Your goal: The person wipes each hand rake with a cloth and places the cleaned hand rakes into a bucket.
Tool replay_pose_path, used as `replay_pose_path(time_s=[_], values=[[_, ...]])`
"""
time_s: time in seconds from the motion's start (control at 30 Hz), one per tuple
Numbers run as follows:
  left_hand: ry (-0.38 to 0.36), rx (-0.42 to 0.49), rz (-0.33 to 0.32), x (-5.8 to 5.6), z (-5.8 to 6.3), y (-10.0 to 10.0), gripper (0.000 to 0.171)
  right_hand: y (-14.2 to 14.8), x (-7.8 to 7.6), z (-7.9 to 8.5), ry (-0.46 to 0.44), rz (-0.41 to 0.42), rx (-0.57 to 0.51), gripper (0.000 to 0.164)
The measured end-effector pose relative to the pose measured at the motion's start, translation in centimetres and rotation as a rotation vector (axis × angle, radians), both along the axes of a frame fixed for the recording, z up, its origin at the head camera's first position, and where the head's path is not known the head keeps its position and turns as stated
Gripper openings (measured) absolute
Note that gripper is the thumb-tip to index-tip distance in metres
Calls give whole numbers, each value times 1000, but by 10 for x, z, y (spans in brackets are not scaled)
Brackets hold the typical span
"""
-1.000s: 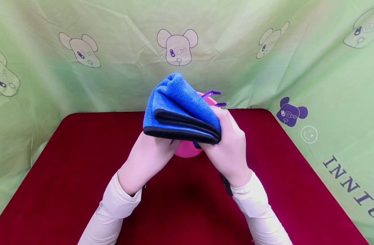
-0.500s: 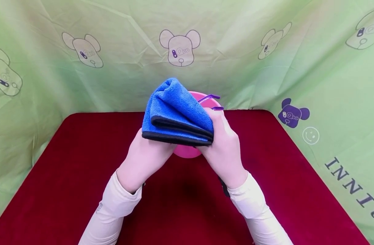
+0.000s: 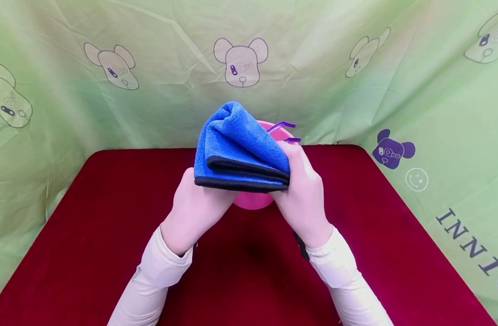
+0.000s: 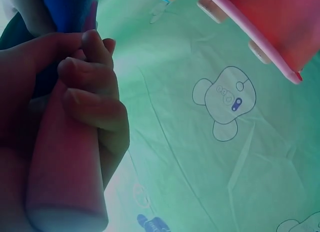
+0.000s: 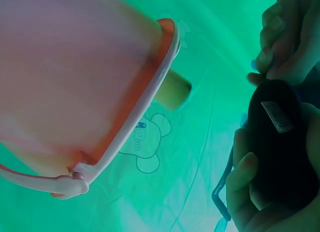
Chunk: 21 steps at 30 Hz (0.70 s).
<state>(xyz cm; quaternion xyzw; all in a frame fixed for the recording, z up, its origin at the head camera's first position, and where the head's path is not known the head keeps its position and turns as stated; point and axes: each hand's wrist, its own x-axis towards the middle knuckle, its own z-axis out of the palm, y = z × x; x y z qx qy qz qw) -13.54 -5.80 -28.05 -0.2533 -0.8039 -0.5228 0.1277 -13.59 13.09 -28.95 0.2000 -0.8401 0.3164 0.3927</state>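
Note:
A folded blue cloth [image 3: 240, 145] with black edging hides the fingers of both hands in the head view. My right hand [image 3: 302, 190] grips it at its right side. Two purple bent-ended arms [image 3: 283, 125], like those of glasses, stick out beside that hand. In the right wrist view, the fingers also curl round a dark rounded object [image 5: 280, 157] with a barcode sticker. My left hand [image 3: 204, 203] is under the cloth's left part; its fingers wrap a pink tapered cylinder [image 4: 67, 167] with a pale end, seen in the left wrist view. What kind it is, I cannot tell.
A pink bucket [image 5: 75, 67] with a pale rim and handle stands just beyond the hands, partly covered by the cloth in the head view. A yellow end with a blue edge [image 5: 175, 90] shows past its rim. Dark red cloth [image 3: 110, 203] covers the table; green printed curtains [image 3: 171, 90] surround it.
The cloth and both hands shift slightly left, then back right. The cloth ends a little lower and its lower edge lies more level. Both hands keep their hold.

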Motion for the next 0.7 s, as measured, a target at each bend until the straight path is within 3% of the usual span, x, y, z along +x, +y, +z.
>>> replay_pose_path(time_s=[0.07,0.1,0.33,0.43,0.6,0.7], values=[[-17,-2,12,0,1,0,27,0,-1,0,9,1,-6,47],[60,-122,109,0,1,0,29,0,-2,0,15,3,-10,47],[64,-246,253,-1,3,5,37,3,-6,-1,69,9,-31,48],[34,-239,245,-1,3,6,36,3,-7,-1,94,7,-37,47],[-33,-148,142,-3,4,4,35,2,-10,-1,140,14,-46,47],[-36,-161,170,-3,4,5,35,3,-10,-1,157,12,-51,46]])
